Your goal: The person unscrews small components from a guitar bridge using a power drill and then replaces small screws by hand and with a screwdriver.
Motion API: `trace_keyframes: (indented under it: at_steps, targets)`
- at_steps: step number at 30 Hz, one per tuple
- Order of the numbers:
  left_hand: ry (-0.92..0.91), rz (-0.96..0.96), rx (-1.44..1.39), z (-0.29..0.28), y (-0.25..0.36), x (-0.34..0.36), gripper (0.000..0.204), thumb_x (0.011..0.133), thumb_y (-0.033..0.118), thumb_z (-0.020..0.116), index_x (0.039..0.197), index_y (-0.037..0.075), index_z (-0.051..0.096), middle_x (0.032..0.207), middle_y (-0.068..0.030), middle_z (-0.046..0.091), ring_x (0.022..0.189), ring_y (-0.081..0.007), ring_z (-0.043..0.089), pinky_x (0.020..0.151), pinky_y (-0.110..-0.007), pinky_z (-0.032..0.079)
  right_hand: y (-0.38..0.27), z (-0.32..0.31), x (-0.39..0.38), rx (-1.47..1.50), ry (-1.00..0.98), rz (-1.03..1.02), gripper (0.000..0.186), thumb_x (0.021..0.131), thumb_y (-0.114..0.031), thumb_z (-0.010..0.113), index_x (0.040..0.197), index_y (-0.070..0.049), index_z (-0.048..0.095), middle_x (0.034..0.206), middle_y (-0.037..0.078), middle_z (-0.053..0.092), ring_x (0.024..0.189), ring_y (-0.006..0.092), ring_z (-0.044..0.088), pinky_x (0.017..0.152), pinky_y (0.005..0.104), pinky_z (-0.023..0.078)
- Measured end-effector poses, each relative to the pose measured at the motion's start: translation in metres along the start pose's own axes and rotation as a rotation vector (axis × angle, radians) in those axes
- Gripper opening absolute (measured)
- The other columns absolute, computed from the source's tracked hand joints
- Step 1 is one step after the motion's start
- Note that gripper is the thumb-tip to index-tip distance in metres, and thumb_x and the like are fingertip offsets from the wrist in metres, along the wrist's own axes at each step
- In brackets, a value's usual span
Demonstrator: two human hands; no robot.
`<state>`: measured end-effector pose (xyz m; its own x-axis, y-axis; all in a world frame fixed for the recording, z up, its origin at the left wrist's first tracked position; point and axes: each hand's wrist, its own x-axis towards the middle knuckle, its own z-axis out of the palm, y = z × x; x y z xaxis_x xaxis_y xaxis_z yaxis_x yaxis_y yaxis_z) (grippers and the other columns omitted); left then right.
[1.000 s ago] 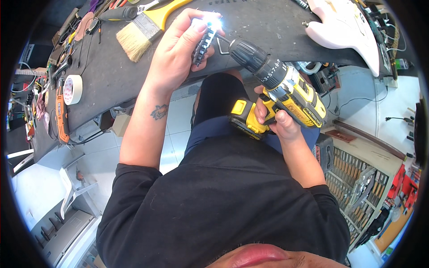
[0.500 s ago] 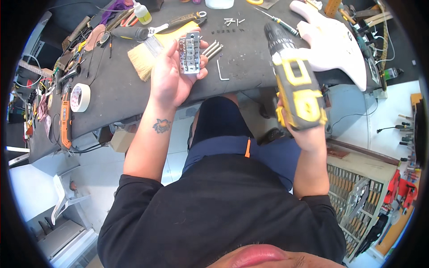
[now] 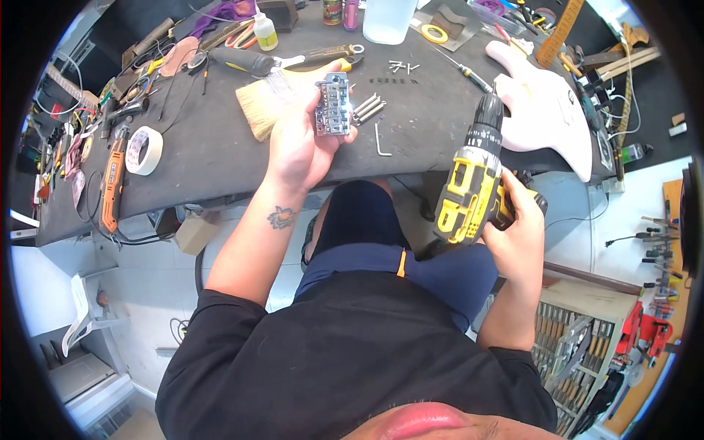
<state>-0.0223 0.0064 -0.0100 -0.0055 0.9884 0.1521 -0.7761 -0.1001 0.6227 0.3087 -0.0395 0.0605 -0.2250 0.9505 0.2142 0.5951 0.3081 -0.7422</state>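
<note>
My left hand [image 3: 299,147] holds a chrome guitar bridge [image 3: 334,103] face up, its row of saddles showing. My right hand [image 3: 518,238] grips a yellow and black cordless drill [image 3: 466,196] by the handle, chuck pointing away from me, over the bench edge. Beside the bridge lie a wide brush [image 3: 257,110] with pale bristles, several metal cylinders [image 3: 368,108] and an L-shaped hex key [image 3: 378,139]. Small silver screws [image 3: 402,67] and a row of dark small parts [image 3: 392,81] lie farther back. A pale guitar body [image 3: 551,128] rests just right of the drill.
The dark bench [image 3: 209,132] carries a tape roll [image 3: 144,150], an orange rotary tool [image 3: 114,183], a long screwdriver [image 3: 460,68], a bottle [image 3: 265,33] and a translucent tub [image 3: 385,18]. A rack of wooden-handled tools [image 3: 568,337] stands low at the right.
The drill has moved right, away from the bridge, and now points forward, turned differently in my right hand. My left hand has lowered the bridge and turned it face up, then shifted slightly right.
</note>
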Motion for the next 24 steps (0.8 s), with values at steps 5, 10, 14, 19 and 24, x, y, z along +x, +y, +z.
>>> trace_keyframes:
  at_steps: [5,10,14,19,24]
  targets:
    - [-0.044,0.033,-0.02,0.004,-0.001,0.004,0.05,0.113,0.033,0.042,0.156,0.008,0.042,0.118,-0.0077,0.063,0.092,-0.0161,0.062,0.071,-0.036,0.053,0.024,-0.005,-0.033,0.004,0.015,0.054,0.071,0.066,0.003,0.063,0.138,0.004,0.059,0.12,0.019,0.068,0.114,0.0286,0.066,0.105,0.0358,0.048]
    - [-0.008,0.046,0.069,0.005,-0.003,0.002,0.052,0.112,0.035,0.043,0.156,0.008,0.042,0.119,-0.0081,0.064,0.095,-0.0168,0.063,0.072,-0.037,0.054,0.042,-0.018,-0.062,0.105,0.051,0.148,0.072,0.066,0.002,0.063,0.138,0.002,0.06,0.119,0.017,0.068,0.114,0.025,0.066,0.104,0.0354,0.048]
    - [0.001,0.043,0.09,0.007,-0.004,0.0,0.053,0.112,0.036,0.041,0.157,0.008,0.04,0.12,-0.0095,0.063,0.094,-0.0179,0.063,0.07,-0.035,0.053,0.055,-0.027,-0.081,0.089,0.116,0.148,0.072,0.066,0.002,0.063,0.138,0.003,0.06,0.119,0.017,0.069,0.113,0.0252,0.066,0.104,0.0349,0.048]
    - [0.0,0.06,0.153,0.01,-0.005,0.001,0.05,0.113,0.035,0.038,0.156,0.008,0.042,0.121,-0.0099,0.063,0.09,-0.0178,0.061,0.069,-0.034,0.052,0.066,-0.026,-0.102,0.146,0.074,0.132,0.071,0.069,0.005,0.069,0.139,0.003,0.059,0.119,0.015,0.07,0.11,0.02,0.067,0.1,0.033,0.05]
    - [-0.004,0.069,0.146,0.013,-0.001,0.002,0.048,0.112,0.032,0.042,0.152,0.006,0.047,0.117,-0.0087,0.064,0.088,-0.0166,0.061,0.067,-0.034,0.052,0.067,-0.017,-0.118,0.301,0.027,0.053,0.068,0.073,-0.001,0.082,0.136,0.008,0.059,0.121,0.012,0.07,0.111,0.0174,0.067,0.099,0.0318,0.051]
